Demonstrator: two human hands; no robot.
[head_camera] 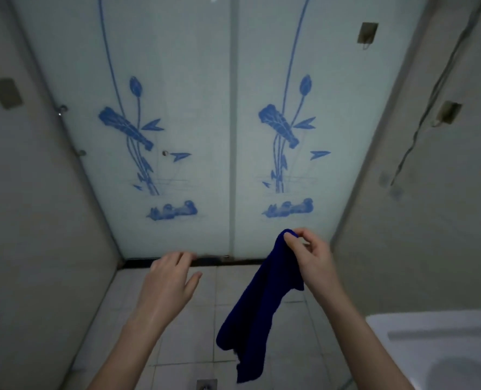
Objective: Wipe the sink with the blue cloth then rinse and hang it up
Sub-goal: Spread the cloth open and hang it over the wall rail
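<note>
Facing frosted glass doors [177,80] w/ blue lotus print, tiled floor [225,288] below, white sink [430,330] corner bottom-right. Mid-air over floor, left of sink and not touching it: blue cloth [259,308], top corner pinched by R hand [311,258] thumb + fingers. L hand [168,280] relaxed, fingers straight, holding nothing, apart from cloth; small floor drain [206,385] at bottom edge.

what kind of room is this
Most likely a bathroom: frosted glass doors printed with blue lotus flowers, a tiled floor with a drain, and a white sink at the lower right.
</note>
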